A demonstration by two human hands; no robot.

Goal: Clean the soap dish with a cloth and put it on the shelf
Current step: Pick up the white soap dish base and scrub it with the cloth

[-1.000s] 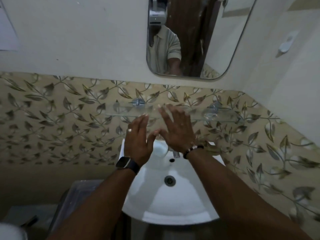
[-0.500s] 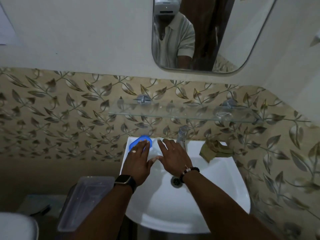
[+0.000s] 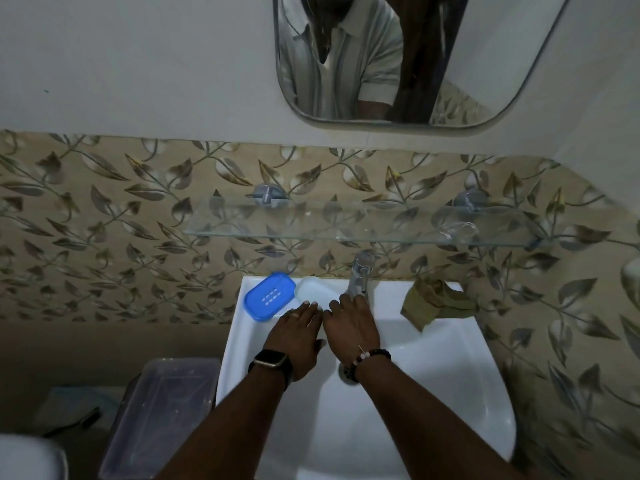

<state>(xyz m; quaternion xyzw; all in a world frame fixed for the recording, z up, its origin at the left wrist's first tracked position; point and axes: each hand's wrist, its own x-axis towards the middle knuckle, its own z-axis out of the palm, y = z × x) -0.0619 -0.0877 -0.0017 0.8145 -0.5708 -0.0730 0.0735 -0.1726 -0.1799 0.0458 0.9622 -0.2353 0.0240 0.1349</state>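
A blue plastic soap dish (image 3: 268, 296) with drain slots lies on the back left corner of the white sink (image 3: 450, 375). A crumpled olive cloth (image 3: 437, 302) sits on the sink's back right corner. A glass shelf (image 3: 346, 225) hangs on the tiled wall above the sink. My left hand (image 3: 300, 336), watch on its wrist, is flat and palm down over the basin, just right of the dish and apart from it. My right hand (image 3: 351, 327), with a bead bracelet, lies beside it, fingertips near the tap base. Neither hand holds anything.
A chrome tap (image 3: 360, 273) stands at the sink's back middle, with a white bar of soap (image 3: 311, 289) left of it. A mirror (image 3: 398, 60) hangs above the shelf. A clear plastic lidded box (image 3: 162, 410) sits left of the sink. A small clear hook (image 3: 457, 228) rests on the shelf's right end.
Both hands have come down from the glass shelf to the sink basin and drawn back slightly. The view has tilted down, uncovering the blue soap dish and the cloth.
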